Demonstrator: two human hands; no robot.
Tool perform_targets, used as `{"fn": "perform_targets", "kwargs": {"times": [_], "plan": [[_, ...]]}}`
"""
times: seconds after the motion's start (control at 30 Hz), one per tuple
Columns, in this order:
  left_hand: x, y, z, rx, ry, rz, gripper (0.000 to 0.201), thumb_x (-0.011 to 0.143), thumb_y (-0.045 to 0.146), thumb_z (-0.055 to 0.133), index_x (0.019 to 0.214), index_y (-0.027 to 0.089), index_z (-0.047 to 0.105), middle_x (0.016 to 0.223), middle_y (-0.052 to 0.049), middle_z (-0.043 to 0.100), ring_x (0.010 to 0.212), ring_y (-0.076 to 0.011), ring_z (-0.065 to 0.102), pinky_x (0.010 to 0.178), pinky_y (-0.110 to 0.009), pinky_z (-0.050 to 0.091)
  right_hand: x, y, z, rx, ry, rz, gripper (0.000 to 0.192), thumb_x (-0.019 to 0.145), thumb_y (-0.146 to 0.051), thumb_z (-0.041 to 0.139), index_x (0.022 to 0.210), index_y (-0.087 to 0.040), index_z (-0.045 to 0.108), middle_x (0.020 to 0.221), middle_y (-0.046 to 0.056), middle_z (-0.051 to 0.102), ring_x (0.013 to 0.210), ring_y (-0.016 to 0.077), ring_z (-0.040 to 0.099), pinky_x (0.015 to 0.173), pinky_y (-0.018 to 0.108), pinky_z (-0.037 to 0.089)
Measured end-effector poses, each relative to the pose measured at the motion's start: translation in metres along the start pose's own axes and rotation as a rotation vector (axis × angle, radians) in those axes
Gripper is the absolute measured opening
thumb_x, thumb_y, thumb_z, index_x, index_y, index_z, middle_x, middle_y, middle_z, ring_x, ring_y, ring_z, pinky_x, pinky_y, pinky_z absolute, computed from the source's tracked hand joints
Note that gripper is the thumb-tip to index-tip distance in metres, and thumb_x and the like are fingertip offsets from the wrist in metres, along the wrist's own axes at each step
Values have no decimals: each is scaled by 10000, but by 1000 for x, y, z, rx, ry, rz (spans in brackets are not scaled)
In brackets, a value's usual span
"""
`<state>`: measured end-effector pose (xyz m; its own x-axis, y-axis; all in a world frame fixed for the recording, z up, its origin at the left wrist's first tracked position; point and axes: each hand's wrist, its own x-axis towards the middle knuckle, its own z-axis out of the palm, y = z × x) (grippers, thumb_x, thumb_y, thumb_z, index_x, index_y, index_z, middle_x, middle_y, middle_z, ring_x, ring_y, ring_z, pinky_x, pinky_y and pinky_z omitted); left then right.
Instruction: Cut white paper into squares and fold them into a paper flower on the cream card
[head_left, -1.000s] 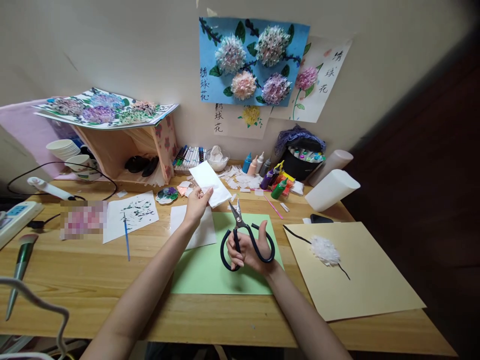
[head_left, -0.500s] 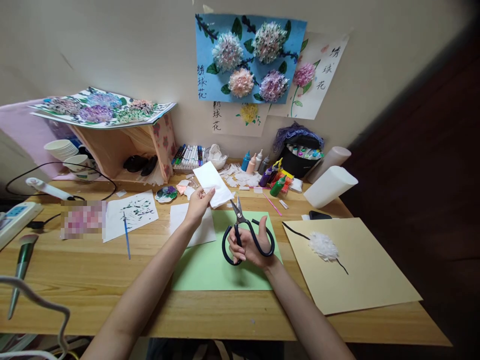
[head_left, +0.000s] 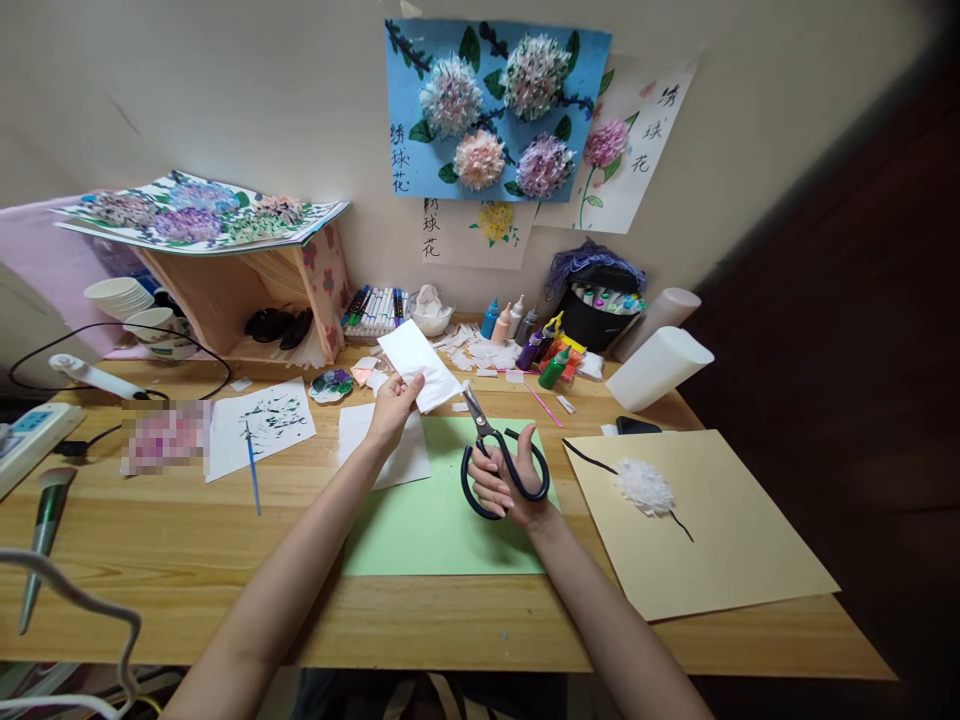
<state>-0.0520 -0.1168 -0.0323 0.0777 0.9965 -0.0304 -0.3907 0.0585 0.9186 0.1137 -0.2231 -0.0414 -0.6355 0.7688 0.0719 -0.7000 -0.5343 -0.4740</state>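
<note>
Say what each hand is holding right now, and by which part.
The left hand pinches the white paper by its lower-left edge; the right hand holds the scissors by their black handles.

– How's the light?
– Soft on the wall (head_left: pixel 285 110), nearly black at far right, faint shadow on the green sheet (head_left: pixel 420 530)
– Clarity?
– Mostly crisp, edges stretched, one patch (head_left: pixel 166 437) at left pixelated
</note>
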Motion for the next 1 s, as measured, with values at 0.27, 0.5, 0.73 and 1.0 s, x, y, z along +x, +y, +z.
{"fn": "perform_targets", "kwargs": {"times": [0.27, 0.5, 0.73, 1.0], "plan": [[7, -2, -6, 40, 26, 25, 467, 576, 419, 751, 897, 121, 591, 693, -5, 632, 603, -103, 562, 585, -213, 440, 0, 1, -8, 41, -9, 17, 724, 684, -793, 116, 623, -150, 444, 376, -91, 314, 242, 20, 202, 250, 131, 246], [4, -4, -1, 80, -19, 16, 427, 573, 428, 752, 818, 117, 591, 534, 58, 505, 441, -40, 398, 432, -162, 282, -1, -3, -3, 28, -35, 97, 826, 601, -846, 30, 646, -147, 468, 407, -66, 348, 278, 43, 275, 286, 162, 298], [5, -10, -2, 77, -46, 2, 392, 591, 423, 745, 787, 126, 581, 510, 70, 455, 433, -37, 378, 422, -161, 263, -1, -4, 0, 13, 39, 53, 801, 607, -853, 51, 640, -156, 446, 425, -58, 378, 292, 49, 308, 322, 177, 336], [3, -11, -2, 93, -43, -51, 432, 586, 440, 741, 838, 120, 595, 622, 15, 571, 529, -78, 497, 487, -180, 367, 1, -2, -11, 29, 21, 12, 688, 671, -807, 156, 602, -168, 402, 369, -92, 317, 242, 24, 188, 251, 138, 215]]}}
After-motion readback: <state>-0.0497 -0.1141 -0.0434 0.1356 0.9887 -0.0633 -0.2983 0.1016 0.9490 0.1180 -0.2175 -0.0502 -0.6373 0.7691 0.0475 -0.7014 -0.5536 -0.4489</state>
